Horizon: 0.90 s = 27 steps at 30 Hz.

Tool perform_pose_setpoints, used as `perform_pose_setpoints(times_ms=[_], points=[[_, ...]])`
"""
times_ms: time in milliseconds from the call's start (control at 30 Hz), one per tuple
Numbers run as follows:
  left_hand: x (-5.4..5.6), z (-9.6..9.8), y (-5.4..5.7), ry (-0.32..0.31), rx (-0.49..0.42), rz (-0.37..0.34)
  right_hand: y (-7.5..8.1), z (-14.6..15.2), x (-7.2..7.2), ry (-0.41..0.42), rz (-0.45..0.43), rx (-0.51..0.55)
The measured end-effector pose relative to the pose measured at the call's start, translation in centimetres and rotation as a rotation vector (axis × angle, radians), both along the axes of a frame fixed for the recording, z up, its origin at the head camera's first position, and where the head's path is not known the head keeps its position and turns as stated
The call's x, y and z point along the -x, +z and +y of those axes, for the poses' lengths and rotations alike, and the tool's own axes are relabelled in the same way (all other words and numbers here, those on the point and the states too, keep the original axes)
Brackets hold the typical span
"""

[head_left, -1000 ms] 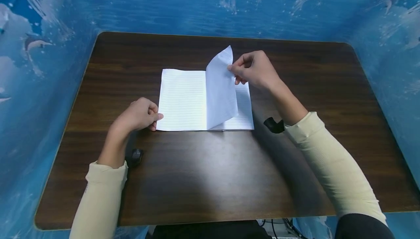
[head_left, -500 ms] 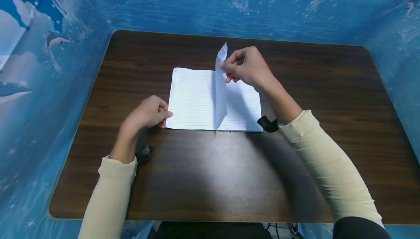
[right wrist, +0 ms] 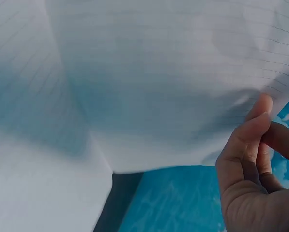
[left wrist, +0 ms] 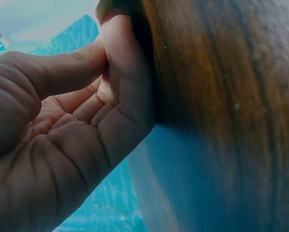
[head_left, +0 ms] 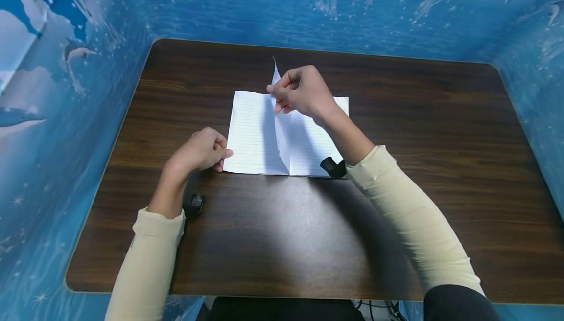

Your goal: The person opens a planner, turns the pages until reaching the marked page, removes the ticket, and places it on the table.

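An open lined notebook [head_left: 251,125] lies on the dark wooden table, its pages white. My right hand [head_left: 306,91] pinches one notebook page [head_left: 282,137] near its far outer corner. That page stands raised from the spine, tilted over the left half. The right wrist view shows the lined sheet [right wrist: 149,87] spread wide, with thumb and fingertips of the right hand [right wrist: 260,179] at its edge. At the notebook's left edge, my left hand [head_left: 198,149] grips the near corner between thumb and curled fingers. In the left wrist view this hand [left wrist: 71,111] hides most of the notebook.
The wooden table [head_left: 440,164] reaches well past the notebook on both sides. Blue curtains [head_left: 246,12] printed with dolphins surround it. A dark wrist camera [head_left: 333,167] overlaps the notebook's near right corner. Cables [head_left: 374,306] hang below the front edge.
My right hand has carried the page leftward from the right half, past upright. The left hand keeps its grip at the left edge. The head view has shifted slightly.
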<state>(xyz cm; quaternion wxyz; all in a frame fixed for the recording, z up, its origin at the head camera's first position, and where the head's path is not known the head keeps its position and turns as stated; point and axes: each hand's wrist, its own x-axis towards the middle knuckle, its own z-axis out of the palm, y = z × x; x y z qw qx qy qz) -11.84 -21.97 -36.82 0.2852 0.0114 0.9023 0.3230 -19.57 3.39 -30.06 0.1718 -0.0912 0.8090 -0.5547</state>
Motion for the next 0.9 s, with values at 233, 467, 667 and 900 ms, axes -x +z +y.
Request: perform_pose_setpoints(times_ms=[233,467,667,900], points=[[0.2,0.0,-0.1,-0.025,0.015,0.015,-1.6,-3.0,0.2,-0.005,-0.071,0.074],[0.4,-0.1,-0.2,-0.038,0.012,0.0,-4.6,-7.0,0.8,0.002,-0.103,-0.07],[0.3,-0.2,0.1,-0.065,-0.006,-0.031,-7.6,-8.7,1.0,0.033,-0.05,-0.236],[0.3,-0.4,0.1,-0.088,-0.099,-0.038,-8.2,-9.0,0.8,0.121,-0.021,-0.356]])
